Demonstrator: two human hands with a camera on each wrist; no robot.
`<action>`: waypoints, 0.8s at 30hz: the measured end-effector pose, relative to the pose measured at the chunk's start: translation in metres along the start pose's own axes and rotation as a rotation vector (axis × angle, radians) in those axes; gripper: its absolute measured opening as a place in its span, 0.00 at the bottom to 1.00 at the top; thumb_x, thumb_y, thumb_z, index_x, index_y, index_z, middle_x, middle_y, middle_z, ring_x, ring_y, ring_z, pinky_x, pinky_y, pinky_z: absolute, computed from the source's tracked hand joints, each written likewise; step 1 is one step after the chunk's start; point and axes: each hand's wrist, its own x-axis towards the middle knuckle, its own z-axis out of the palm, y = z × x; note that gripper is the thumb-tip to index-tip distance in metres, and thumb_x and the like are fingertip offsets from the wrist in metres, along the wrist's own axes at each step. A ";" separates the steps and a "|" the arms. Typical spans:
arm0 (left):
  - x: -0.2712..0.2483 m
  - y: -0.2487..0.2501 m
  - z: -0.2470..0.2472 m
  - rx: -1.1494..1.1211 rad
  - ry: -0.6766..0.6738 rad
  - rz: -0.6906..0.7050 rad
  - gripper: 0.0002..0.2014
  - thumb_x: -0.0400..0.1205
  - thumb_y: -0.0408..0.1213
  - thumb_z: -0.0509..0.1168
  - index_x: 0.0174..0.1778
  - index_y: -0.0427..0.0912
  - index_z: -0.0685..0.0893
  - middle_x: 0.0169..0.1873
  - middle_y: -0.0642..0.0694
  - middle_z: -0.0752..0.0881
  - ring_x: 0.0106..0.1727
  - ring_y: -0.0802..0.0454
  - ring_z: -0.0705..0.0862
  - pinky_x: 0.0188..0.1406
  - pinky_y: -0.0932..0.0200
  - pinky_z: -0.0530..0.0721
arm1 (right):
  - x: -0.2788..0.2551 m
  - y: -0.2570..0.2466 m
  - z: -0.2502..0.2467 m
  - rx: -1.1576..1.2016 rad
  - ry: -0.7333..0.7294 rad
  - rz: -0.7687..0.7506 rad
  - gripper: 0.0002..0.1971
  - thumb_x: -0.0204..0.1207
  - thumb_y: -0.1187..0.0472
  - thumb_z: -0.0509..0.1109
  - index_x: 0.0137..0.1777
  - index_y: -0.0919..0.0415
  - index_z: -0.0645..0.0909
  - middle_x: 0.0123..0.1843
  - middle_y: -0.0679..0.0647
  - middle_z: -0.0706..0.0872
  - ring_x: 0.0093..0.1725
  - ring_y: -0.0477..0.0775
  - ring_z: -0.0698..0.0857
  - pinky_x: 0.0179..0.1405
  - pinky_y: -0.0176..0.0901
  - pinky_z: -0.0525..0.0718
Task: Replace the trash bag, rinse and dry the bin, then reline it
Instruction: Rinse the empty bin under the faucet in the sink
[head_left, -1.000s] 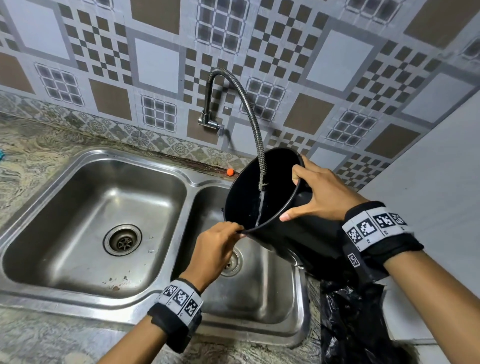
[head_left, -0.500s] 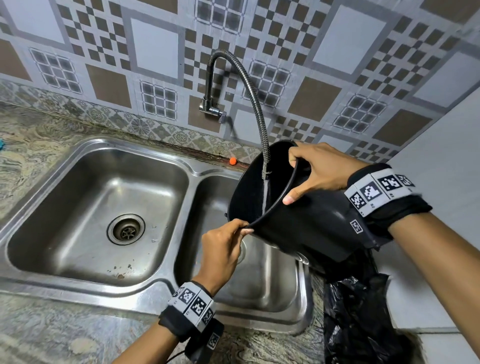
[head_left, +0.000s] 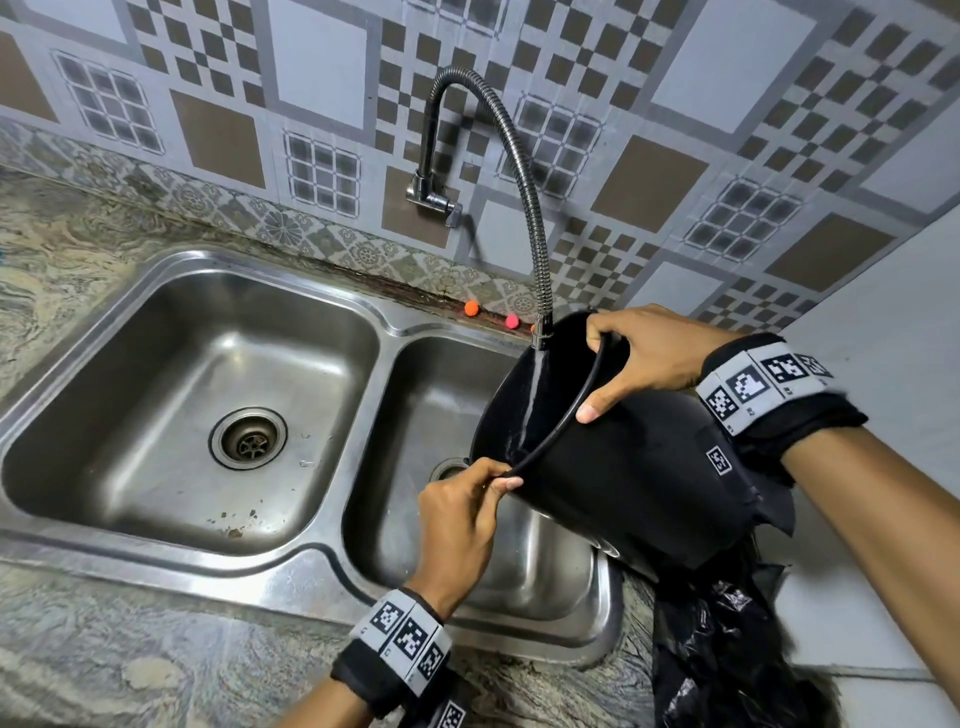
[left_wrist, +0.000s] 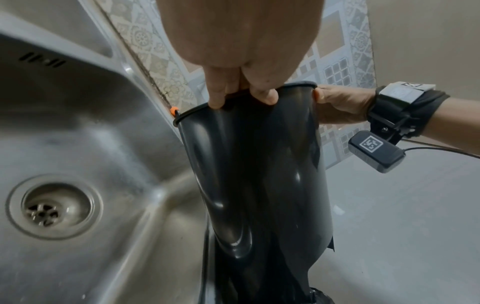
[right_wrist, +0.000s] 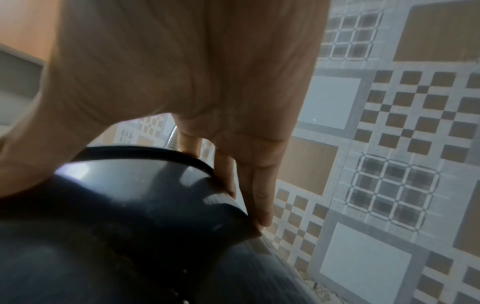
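Black plastic bin (head_left: 639, 488), with no bag inside, is held tipped on its side over the right-hand bowl of a steel double sink (head_left: 332, 551). Its open mouth faces left and up under a bendy metal tap (head_left: 524, 171), and a thin stream of water runs down the inside wall. The left hand (head_left: 457, 525) pinches the near, lower edge of the rim. The right hand (head_left: 649, 358) clamps the far, upper edge, thumb outside and fingers hooked over the rim; both grips are closed on the bin. A crumpled black trash bag (head_left: 717, 654) lies on the stone desk (head_left: 156, 660) just right of the sink, partly beneath the bin's base. Whether this bag is the old one or a fresh one cannot be told. Judging from this, the old liner is out and the rinse is under way. Emptying the water, drying the bin and fitting a new bag appear to remain.
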 end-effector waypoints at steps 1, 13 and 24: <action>-0.003 -0.001 0.003 -0.002 -0.004 -0.021 0.05 0.83 0.39 0.74 0.46 0.55 0.89 0.26 0.57 0.87 0.25 0.60 0.82 0.27 0.63 0.78 | 0.003 0.000 0.002 -0.005 -0.018 -0.003 0.32 0.45 0.32 0.85 0.39 0.45 0.70 0.40 0.45 0.79 0.41 0.48 0.76 0.35 0.46 0.74; -0.024 -0.019 0.024 -0.052 -0.010 -0.185 0.03 0.83 0.43 0.73 0.45 0.53 0.91 0.28 0.54 0.88 0.27 0.54 0.85 0.30 0.50 0.83 | 0.034 0.003 0.026 0.044 -0.142 0.039 0.33 0.46 0.37 0.88 0.44 0.46 0.72 0.44 0.48 0.84 0.43 0.51 0.80 0.40 0.48 0.78; -0.025 -0.012 0.027 -0.005 -0.100 -0.119 0.06 0.84 0.49 0.71 0.45 0.54 0.90 0.26 0.55 0.85 0.27 0.55 0.83 0.29 0.55 0.81 | -0.020 0.004 0.072 -0.113 0.015 0.071 0.46 0.37 0.18 0.76 0.54 0.34 0.61 0.89 0.52 0.47 0.85 0.69 0.56 0.75 0.76 0.67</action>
